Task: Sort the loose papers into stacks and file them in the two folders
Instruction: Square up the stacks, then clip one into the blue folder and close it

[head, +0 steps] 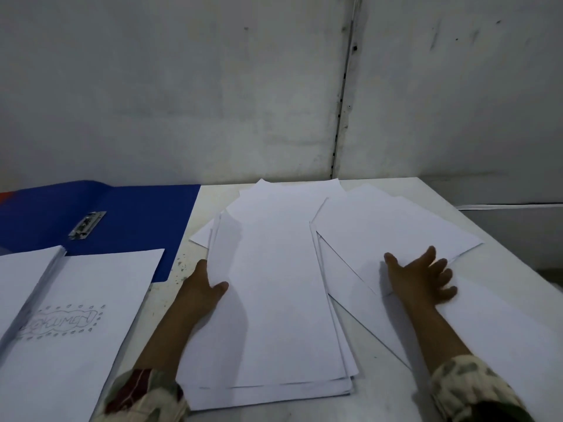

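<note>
A rough stack of blank white papers [274, 300] lies in the middle of the white table [499, 257]. My left hand [202, 287] grips the stack's left edge, thumb on top and fingers hidden beneath the sheets. More loose white sheets [393, 233] fan out to the right. My right hand [423, 278] lies flat on them with fingers spread. An open blue folder [137, 217] with a metal clip [87, 224] lies at the far left. In front of it sit a sheet with a pencilled label [76, 318] and another white stack [21, 275].
A grey wall stands right behind the table. The table's right edge runs diagonally down toward the lower right. A red-orange corner [4, 197] shows at the far left beside the blue folder.
</note>
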Available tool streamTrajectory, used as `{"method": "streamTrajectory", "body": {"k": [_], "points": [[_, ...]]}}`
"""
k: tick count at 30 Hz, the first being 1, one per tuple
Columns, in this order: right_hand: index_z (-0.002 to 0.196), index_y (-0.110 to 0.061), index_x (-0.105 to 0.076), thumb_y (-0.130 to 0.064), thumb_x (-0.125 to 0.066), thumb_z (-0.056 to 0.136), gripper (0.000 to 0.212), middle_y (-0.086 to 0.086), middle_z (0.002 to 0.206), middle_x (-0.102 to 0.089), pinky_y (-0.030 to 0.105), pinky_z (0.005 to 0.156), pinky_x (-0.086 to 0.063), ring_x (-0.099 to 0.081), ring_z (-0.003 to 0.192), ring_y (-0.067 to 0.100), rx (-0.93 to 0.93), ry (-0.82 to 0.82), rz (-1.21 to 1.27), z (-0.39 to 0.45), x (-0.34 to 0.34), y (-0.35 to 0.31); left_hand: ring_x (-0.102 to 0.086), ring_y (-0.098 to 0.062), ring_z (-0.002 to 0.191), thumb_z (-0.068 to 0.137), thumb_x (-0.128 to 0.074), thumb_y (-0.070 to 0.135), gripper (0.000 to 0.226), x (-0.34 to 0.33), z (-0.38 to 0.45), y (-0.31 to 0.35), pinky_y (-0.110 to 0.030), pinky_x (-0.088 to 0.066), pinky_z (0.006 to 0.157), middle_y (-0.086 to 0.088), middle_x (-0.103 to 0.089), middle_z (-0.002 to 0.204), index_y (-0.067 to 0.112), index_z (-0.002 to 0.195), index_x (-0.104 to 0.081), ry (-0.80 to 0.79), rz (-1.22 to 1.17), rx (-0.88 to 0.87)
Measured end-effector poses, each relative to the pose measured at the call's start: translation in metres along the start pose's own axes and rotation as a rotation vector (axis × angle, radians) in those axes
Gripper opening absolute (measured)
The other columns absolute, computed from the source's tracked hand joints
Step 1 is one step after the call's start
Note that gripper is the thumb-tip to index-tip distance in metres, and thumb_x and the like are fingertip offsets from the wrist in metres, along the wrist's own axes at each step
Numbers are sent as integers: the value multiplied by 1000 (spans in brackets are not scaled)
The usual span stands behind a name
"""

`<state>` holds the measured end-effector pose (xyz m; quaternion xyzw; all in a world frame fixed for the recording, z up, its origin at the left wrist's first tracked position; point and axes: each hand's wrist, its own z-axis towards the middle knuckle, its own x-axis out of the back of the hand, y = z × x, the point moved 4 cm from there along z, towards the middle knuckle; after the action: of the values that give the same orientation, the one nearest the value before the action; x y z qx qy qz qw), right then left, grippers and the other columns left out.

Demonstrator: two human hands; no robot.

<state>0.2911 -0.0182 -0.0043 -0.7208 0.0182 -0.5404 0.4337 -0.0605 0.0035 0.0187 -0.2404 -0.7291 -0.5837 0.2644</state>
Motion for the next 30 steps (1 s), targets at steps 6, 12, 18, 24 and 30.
{"method": "streamTrajectory", "body": {"k": [6, 12, 18, 24, 30], "points": [[148, -14, 13, -53, -67, 74, 116, 22, 147, -24, 53, 114, 3, -14, 140, 34, -45, 39, -24, 15, 9, 10, -35, -31, 133, 93, -50, 17, 58, -5, 1, 1, -36, -29, 108, -14, -35, 146, 5, 142, -21, -21, 32, 13], [148, -21, 7, -39, -77, 69, 117, 19, 134, -43, 48, 111, -12, -31, 128, 33, -70, 37, 55, 24, 12, 4, -32, -32, 136, 93, -51, 20, 63, -6, 1, -2, -39, -27, 111, -13, -31, 149, 6, 144, -18, -20, 66, 28], [149, -22, -3, -9, -78, 71, 109, 19, 142, -29, 45, 105, -32, -45, 120, 40, 9, 32, 319, 26, 12, -1, -32, -33, 136, 93, -50, 19, 60, -7, -1, -1, -39, -27, 111, -14, -32, 148, 5, 143, -19, -10, 72, 30], [144, -10, -28, 2, -67, 78, 78, 19, 140, -44, 38, 103, -36, -44, 128, 34, 51, -98, 428, 29, 14, -4, -24, -32, 140, 94, -50, 21, 64, -7, -2, -1, -40, -22, 113, -13, -24, 152, 6, 145, -15, -2, 89, 41], [136, -2, -41, -8, -46, 91, 45, 14, 136, -49, 32, 101, -38, -49, 122, 33, -94, 0, 665, 34, 18, 11, -24, -31, 140, 94, -49, 18, 63, -6, -5, 3, -38, -21, 113, -13, -24, 152, 4, 145, -16, 11, 72, 33]]}}
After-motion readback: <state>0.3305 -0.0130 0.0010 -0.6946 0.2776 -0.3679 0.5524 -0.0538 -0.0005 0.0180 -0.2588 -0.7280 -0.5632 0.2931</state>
